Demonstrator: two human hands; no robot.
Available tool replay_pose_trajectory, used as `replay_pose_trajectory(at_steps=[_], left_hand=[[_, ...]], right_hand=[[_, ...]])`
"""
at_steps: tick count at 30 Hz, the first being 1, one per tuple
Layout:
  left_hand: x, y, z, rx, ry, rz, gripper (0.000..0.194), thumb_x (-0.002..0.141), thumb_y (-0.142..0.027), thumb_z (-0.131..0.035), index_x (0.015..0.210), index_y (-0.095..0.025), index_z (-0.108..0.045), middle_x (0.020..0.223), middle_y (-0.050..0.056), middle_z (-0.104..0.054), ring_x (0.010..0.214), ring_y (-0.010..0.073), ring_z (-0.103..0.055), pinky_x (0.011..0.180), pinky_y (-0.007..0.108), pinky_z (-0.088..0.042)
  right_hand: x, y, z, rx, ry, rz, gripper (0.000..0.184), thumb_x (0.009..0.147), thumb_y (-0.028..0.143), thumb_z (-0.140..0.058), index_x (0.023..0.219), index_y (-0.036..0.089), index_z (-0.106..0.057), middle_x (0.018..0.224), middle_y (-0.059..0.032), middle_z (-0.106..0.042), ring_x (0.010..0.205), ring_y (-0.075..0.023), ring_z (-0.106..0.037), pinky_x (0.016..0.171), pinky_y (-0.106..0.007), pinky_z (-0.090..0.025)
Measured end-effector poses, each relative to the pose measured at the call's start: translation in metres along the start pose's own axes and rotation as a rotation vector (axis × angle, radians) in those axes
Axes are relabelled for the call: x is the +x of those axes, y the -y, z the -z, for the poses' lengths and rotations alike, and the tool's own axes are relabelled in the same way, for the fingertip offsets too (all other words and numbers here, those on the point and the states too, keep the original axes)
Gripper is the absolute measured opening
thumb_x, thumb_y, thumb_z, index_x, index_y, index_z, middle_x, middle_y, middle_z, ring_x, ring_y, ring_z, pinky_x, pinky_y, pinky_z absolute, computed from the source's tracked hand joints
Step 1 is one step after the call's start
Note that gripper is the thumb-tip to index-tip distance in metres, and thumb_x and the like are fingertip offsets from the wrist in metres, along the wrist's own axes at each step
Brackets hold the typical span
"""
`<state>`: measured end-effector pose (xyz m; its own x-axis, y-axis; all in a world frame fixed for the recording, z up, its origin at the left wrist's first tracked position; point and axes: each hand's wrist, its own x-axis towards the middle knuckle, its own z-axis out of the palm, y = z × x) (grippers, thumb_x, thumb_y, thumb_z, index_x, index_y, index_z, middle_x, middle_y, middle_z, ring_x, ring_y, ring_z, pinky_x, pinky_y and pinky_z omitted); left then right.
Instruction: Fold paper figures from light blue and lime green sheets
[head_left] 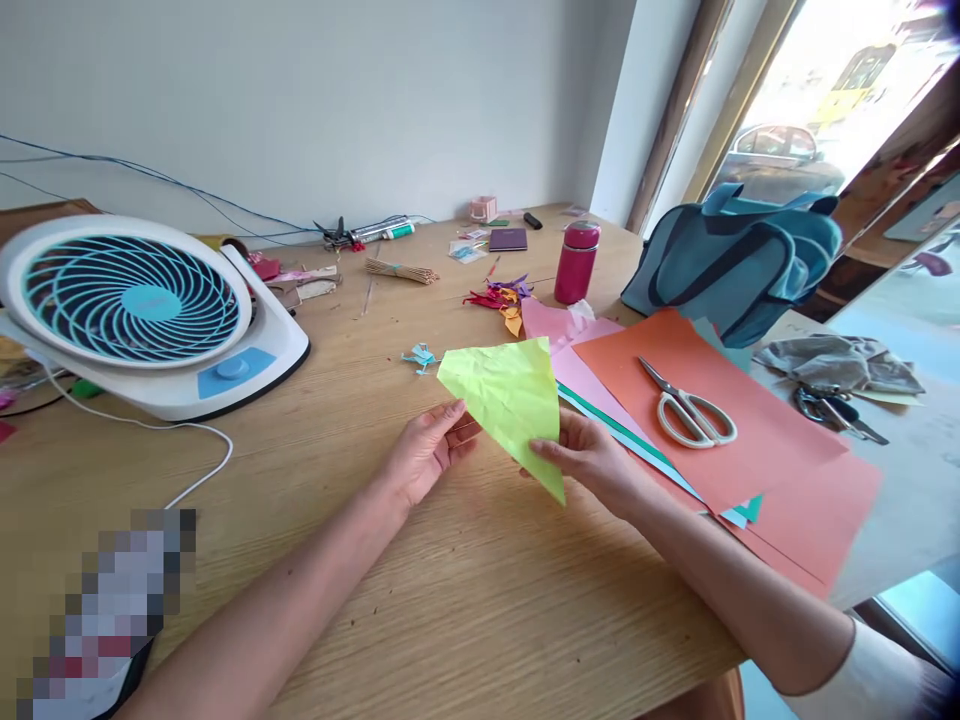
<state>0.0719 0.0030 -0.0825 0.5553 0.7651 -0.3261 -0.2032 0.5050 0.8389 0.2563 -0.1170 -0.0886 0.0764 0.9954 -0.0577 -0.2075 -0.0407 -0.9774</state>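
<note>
Your left hand (429,452) pinches the yellow paper (506,385) by its lower-left edge and your right hand (589,458) grips its near right end, probably to steady the creased sheet between them, while scissors (694,418) lie right of your grip, seemingly within easy reach.

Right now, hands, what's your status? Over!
Right hand pinching yellow paper. Left hand at its edge, grip unclear. Paper creased. Scissors off to the right on orange paper, not between the hands. Over.
</note>
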Motion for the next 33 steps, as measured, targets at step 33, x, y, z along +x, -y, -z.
replay_pose_trajectory(at_steps=[33], left_hand=[[-0.01,0.001,0.0,0.118,-0.088,-0.117,0.04,0.056,-0.041,-0.089,0.06,-0.014,-0.06,0.053,-0.004,-0.055,0.046,0.0038,-0.046,0.039,0.015,-0.024]], right_hand=[[-0.001,-0.007,0.007,-0.131,-0.219,0.097,0.036,0.079,0.054,-0.072,0.072,0.02,-0.066,0.07,-0.0019,-0.064,0.064,-0.0161,-0.056,0.059,-0.03,-0.045]])
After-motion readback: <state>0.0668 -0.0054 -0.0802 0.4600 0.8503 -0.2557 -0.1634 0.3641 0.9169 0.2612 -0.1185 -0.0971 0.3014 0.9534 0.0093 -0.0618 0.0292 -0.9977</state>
